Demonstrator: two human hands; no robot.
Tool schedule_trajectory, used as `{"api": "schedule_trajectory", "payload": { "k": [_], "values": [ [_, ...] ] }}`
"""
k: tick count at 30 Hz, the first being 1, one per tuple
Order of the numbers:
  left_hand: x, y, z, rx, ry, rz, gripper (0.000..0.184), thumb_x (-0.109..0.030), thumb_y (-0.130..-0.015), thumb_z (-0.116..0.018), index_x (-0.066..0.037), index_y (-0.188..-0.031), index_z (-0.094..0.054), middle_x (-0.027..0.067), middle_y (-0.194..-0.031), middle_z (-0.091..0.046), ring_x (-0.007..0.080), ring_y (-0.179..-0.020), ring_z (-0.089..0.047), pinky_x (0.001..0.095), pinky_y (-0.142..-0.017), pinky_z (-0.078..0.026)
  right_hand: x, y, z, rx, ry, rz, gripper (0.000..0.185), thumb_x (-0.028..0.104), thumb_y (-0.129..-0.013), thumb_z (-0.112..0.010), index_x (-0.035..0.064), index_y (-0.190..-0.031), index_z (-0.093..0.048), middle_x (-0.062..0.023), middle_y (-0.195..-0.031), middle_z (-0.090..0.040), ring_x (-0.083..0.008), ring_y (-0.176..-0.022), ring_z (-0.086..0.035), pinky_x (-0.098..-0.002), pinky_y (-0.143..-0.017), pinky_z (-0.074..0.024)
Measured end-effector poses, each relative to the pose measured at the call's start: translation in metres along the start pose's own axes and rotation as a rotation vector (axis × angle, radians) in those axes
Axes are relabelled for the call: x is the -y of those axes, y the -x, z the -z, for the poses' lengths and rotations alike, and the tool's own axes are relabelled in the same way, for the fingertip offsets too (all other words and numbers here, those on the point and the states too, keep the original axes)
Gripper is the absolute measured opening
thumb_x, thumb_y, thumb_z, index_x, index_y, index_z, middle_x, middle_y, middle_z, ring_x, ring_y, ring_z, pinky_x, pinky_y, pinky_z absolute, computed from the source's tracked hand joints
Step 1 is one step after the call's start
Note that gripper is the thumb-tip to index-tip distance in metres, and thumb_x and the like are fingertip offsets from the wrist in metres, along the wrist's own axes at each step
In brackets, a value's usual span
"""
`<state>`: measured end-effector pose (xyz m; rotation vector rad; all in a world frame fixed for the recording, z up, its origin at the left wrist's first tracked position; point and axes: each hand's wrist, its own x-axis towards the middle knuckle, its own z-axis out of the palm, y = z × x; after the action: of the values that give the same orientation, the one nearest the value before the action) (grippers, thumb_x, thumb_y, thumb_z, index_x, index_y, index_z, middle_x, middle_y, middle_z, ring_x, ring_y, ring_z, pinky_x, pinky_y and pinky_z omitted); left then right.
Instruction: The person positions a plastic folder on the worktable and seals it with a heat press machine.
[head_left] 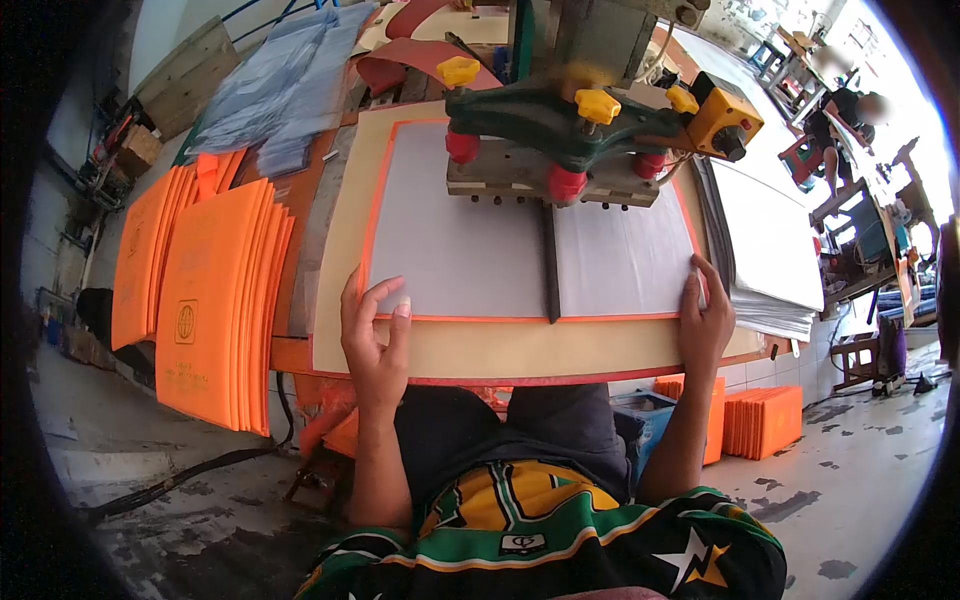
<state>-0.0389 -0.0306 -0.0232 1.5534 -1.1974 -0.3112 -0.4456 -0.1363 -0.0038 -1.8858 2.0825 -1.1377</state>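
Observation:
An orange-edged folder cover (470, 260) lies spread open, inner side up, on a tan board. Its two panels are pale grey, and a dark strip (551, 270) runs down the spine. My left hand (375, 345) grips its lower left corner, with the thumb and index finger over the edge. At the right edge my right hand (706, 315) has its fingers closed round the border near the lower corner. A press head (550, 180) with yellow knobs and red fittings hangs above the cover and hides the middle of its far edge.
Stacks of orange printed covers (215, 310) stand at the left, near clear plastic sheets (290, 85). White sheets (765, 240) are piled on the right. More orange covers (763, 420) are on the floor beside a blue bin (643, 425). Another person (850, 115) sits far right.

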Motion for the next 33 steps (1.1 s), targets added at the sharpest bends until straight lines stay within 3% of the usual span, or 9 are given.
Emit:
{"api": "schedule_trajectory", "payload": {
  "k": [2, 5, 9, 11, 14, 17, 21, 23, 33],
  "values": [
    [0.004, -0.001, 0.0, 0.004, -0.066, -0.096, 0.029, -0.017, -0.11, -0.07, 0.001, -0.131, -0.073, 0.0146, -0.15, -0.058, 0.0183, -0.121, -0.066, 0.0306, -0.089, -0.059, -0.001, 0.0, 0.0, 0.002, 0.002, -0.001, 0.037, 0.028, -0.114, -0.061, 0.0078, -0.142, -0.075, -0.0193, -0.134, -0.079, -0.0349, -0.127, -0.075, -0.0454, -0.107, -0.0552],
    [0.002, -0.001, 0.001, 0.005, -0.068, -0.101, 0.029, -0.018, -0.11, -0.07, 0.001, -0.131, -0.073, 0.0151, -0.15, -0.058, 0.0185, -0.122, -0.066, 0.0308, -0.089, -0.059, -0.004, 0.0, -0.002, -0.042, -0.032, 0.057, 0.035, 0.028, -0.111, -0.062, 0.0093, -0.138, -0.076, -0.0235, -0.125, -0.079, -0.0415, -0.117, -0.076, -0.0479, -0.098, -0.0575],
    [0.0, -0.001, 0.0, 0.007, -0.081, -0.121, 0.029, -0.019, -0.11, -0.07, 0.001, -0.131, -0.073, 0.0154, -0.151, -0.057, 0.0195, -0.124, -0.066, 0.0302, -0.089, -0.059, 0.003, 0.0, 0.002, 0.0, -0.021, -0.005, 0.037, 0.027, -0.113, -0.061, 0.0085, -0.142, -0.075, -0.0194, -0.134, -0.079, -0.0355, -0.127, -0.075, -0.0461, -0.107, -0.0556],
    [-0.009, 0.001, 0.0, 0.006, -0.024, -0.004, 0.029, -0.021, -0.107, -0.072, -0.002, -0.127, -0.076, 0.0204, -0.154, -0.059, 0.0359, -0.146, -0.056, 0.0464, -0.115, -0.046, 0.005, 0.0, 0.004, 0.02, -0.015, -0.011, 0.037, 0.028, -0.113, -0.061, 0.0085, -0.142, -0.075, -0.0195, -0.135, -0.079, -0.0363, -0.128, -0.075, -0.0466, -0.108, -0.0556],
    [-0.011, 0.0, 0.001, 0.017, -0.041, -0.015, 0.029, -0.022, -0.107, -0.071, -0.002, -0.128, -0.075, 0.02, -0.152, -0.06, 0.0363, -0.145, -0.056, 0.047, -0.116, -0.046, -0.001, 0.0, -0.002, -0.054, 0.002, 0.073, 0.036, 0.028, -0.111, -0.063, 0.0089, -0.139, -0.075, -0.024, -0.123, -0.08, -0.0415, -0.113, -0.078, -0.0483, -0.095, -0.0581],
    [-0.009, -0.001, 0.0, 0.014, -0.05, -0.03, 0.03, -0.022, -0.107, -0.071, -0.002, -0.128, -0.075, 0.0201, -0.15, -0.06, 0.0367, -0.144, -0.057, 0.0476, -0.117, -0.046, 0.004, 0.0, 0.002, 0.011, -0.002, -0.013, 0.037, 0.028, -0.113, -0.061, 0.0087, -0.142, -0.075, -0.0189, -0.135, -0.079, -0.0366, -0.128, -0.075, -0.047, -0.108, -0.0554],
    [-0.01, 0.0, 0.0, 0.01, -0.05, -0.029, 0.029, -0.022, -0.107, -0.071, -0.002, -0.128, -0.075, 0.0202, -0.15, -0.06, 0.037, -0.144, -0.057, 0.0478, -0.117, -0.046, 0.002, -0.001, 0.002, 0.022, 0.0, -0.022, 0.037, 0.028, -0.114, -0.061, 0.0093, -0.142, -0.075, -0.0185, -0.135, -0.079, -0.0364, -0.128, -0.075, -0.0471, -0.108, -0.0554],
    [-0.011, -0.001, 0.0, 0.017, -0.062, -0.024, 0.029, -0.023, -0.107, -0.071, -0.002, -0.127, -0.076, 0.0205, -0.15, -0.06, 0.0372, -0.144, -0.056, 0.048, -0.118, -0.046, -0.001, -0.001, -0.001, -0.052, 0.006, 0.051, 0.034, 0.027, -0.111, -0.063, 0.0105, -0.138, -0.075, -0.0233, -0.122, -0.08, -0.0421, -0.112, -0.078, -0.0487, -0.093, -0.0585],
    [-0.009, -0.001, -0.001, 0.007, -0.064, -0.027, 0.029, -0.023, -0.107, -0.072, -0.002, -0.127, -0.076, 0.0209, -0.153, -0.059, 0.0382, -0.147, -0.055, 0.0494, -0.119, -0.045, -0.007, -0.001, -0.004, -0.051, 0.004, 0.06, 0.034, 0.026, -0.111, -0.063, 0.0109, -0.138, -0.075, -0.0232, -0.123, -0.08, -0.0424, -0.114, -0.078, -0.0491, -0.096, -0.0579]
  ]
}}
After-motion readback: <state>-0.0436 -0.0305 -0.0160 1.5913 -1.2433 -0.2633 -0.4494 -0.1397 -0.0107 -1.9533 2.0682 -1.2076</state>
